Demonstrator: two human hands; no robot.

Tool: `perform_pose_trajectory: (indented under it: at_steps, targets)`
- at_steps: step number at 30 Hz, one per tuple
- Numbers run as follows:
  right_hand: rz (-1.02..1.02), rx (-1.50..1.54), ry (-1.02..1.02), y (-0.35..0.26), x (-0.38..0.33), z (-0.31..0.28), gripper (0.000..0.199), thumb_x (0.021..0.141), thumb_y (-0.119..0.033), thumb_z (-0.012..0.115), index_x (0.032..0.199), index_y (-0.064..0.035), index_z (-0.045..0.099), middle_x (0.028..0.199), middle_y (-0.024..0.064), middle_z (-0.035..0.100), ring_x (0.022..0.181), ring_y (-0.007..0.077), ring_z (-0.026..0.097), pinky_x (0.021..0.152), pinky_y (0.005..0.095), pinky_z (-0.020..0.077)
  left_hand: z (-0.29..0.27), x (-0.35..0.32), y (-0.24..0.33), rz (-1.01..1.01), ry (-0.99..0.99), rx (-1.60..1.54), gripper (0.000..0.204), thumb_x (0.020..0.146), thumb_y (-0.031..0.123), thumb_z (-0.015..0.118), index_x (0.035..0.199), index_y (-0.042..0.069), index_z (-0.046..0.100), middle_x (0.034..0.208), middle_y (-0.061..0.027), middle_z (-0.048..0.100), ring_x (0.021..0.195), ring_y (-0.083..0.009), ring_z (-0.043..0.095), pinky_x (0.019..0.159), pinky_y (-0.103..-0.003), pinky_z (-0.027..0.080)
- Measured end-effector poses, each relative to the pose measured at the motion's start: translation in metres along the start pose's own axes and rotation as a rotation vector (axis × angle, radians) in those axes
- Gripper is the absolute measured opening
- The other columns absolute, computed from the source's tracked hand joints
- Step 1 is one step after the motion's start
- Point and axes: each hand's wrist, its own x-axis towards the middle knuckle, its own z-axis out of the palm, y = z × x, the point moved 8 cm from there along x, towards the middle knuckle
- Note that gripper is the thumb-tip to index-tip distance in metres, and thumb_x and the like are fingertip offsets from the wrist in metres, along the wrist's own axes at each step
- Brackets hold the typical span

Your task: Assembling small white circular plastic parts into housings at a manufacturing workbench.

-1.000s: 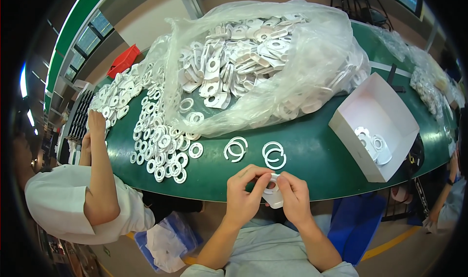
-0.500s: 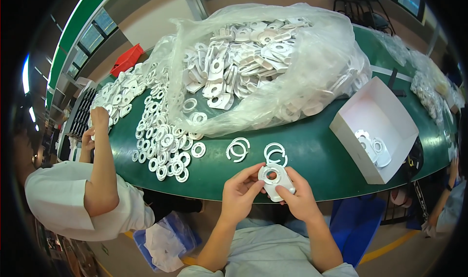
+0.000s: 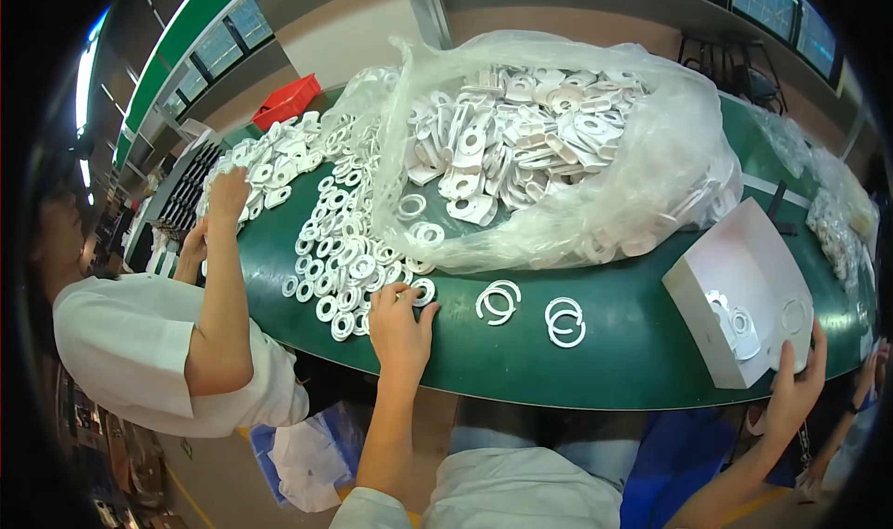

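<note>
**A:** Head view, what's sketchy?

**B:** Right hand (image 3: pixel 798 380) pinches a plate (image 3: pixel 793 326) by its near end at the box's (image 3: pixel 696 296) right wall. Weak hold could drop it, scuffing it.

**A:** Left hand (image 3: pixel 400 332)?

**B:** At the rings (image 3: pixel 352 250), thumb apart from fingers; can't tell if it's gripping. They overlap, so it might snag two.

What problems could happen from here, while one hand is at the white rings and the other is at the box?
The left hand is at the edge of the loose ring pile; a brush might scatter rings, perhaps off the green table.
The right hand is at the white box, which sits near the table's edge; a bump could tip it.
</note>
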Motion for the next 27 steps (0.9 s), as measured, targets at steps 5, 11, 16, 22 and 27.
perform_pose_trajectory:
  at_steps: [5, 11, 16, 22, 27]
  targets:
    - [0.290, -0.011, -0.186, 0.042, 0.020, 0.004, 0.042, 0.090, -0.002, 0.054, 0.132, -0.0004, 0.049, 0.102, 0.0096, 0.064, 0.087, 0.0118, 0.059, 0.077, 0.0234, 0.0463, 0.014, 0.011, 0.006, 0.024, -0.160, -0.058, 0.014, 0.069, 0.008, 0.077, 0.076, 0.003, 0.067, 0.100, -0.0087, 0.061, 0.096, -0.0289, 0.054, 0.083, -0.040, 0.044]
    - [0.321, -0.144, -0.180, 0.027, 0.015, 0.018, 0.039, 0.088, -0.001, 0.056, 0.126, -0.0049, 0.055, 0.111, 0.0146, 0.063, 0.094, 0.0180, 0.060, 0.084, 0.0278, 0.0452, 0.028, 0.052, 0.029, -0.035, -0.170, -0.555, 0.022, 0.074, 0.006, 0.072, 0.091, 0.001, 0.059, 0.086, -0.0131, 0.065, 0.077, -0.0320, 0.064, 0.068, -0.037, 0.049]
    - [-0.037, -0.176, -0.053, -0.027, 0.002, 0.012, 0.033, 0.088, 0.002, 0.052, 0.121, 0.0027, 0.057, 0.119, 0.0149, 0.062, 0.112, 0.0242, 0.056, 0.100, 0.0333, 0.0371, 0.063, 0.101, 0.049, 0.131, -0.179, -0.263, 0.019, 0.079, 0.009, 0.063, 0.097, 0.003, 0.066, 0.079, -0.0137, 0.063, 0.073, -0.0328, 0.061, 0.070, -0.039, 0.051]
    - [-0.302, 0.234, -0.226, -0.098, -0.055, 0.050, 0.013, 0.080, 0.004, 0.049, 0.082, 0.0006, 0.061, 0.086, 0.0130, 0.067, 0.088, 0.0264, 0.064, 0.105, 0.0548, 0.0337, 0.102, 0.113, 0.047, 0.142, -0.220, 0.084, 0.013, 0.079, 0.016, 0.065, 0.081, 0.005, 0.072, 0.089, -0.0138, 0.060, 0.089, -0.0326, 0.059, 0.070, -0.044, 0.050]
    - [-0.142, 0.598, -0.456, -0.114, -0.095, 0.102, 0.016, 0.072, 0.009, 0.053, 0.080, 0.0027, 0.065, 0.084, 0.0154, 0.068, 0.081, 0.0270, 0.066, 0.085, 0.0391, 0.0499, 0.088, 0.110, 0.043, 0.134, -0.163, 0.079, 0.014, 0.076, 0.020, 0.071, 0.080, 0.006, 0.073, 0.083, -0.0125, 0.059, 0.081, -0.0310, 0.059, 0.070, -0.043, 0.047]
